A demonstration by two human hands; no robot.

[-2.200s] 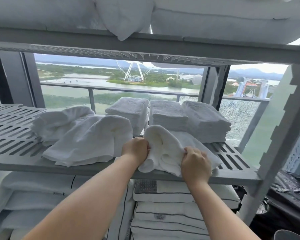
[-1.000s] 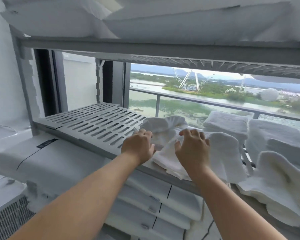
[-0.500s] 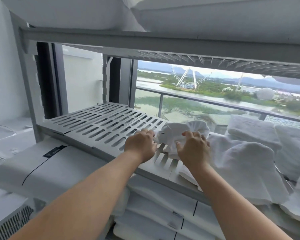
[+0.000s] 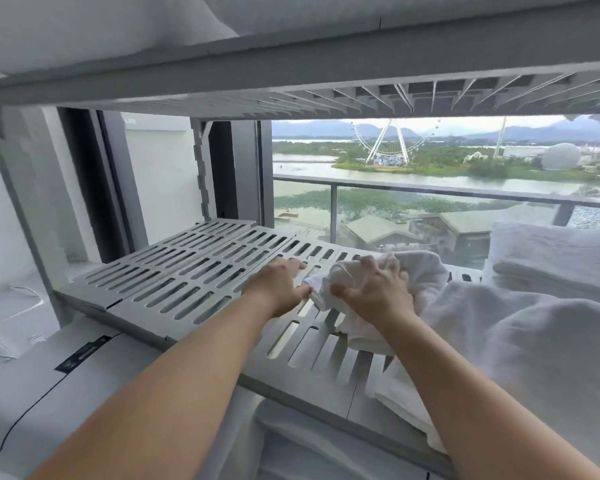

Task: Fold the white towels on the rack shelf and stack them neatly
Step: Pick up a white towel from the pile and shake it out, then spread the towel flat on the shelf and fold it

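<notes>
A crumpled white towel (image 4: 420,278) lies bunched on the grey slatted rack shelf (image 4: 187,282). My right hand (image 4: 374,292) grips the towel's middle from above. My left hand (image 4: 278,282) pinches the towel's left edge, its fingers resting on the slats. To the right lies a larger loose white towel (image 4: 520,341), partly draped over the shelf's front edge. A stack of folded white towels (image 4: 548,254) stands at the back right.
The upper shelf (image 4: 291,64) hangs low overhead with white pillows on it. White bedding (image 4: 66,393) is packed under the working shelf. A window and balcony rail lie behind the rack. A grey rack post (image 4: 21,202) stands at left.
I moved from the right-hand towel to the left pile. Both hands pulled one crumpled towel leftward onto the bare slats; my view shifted closer and left.
</notes>
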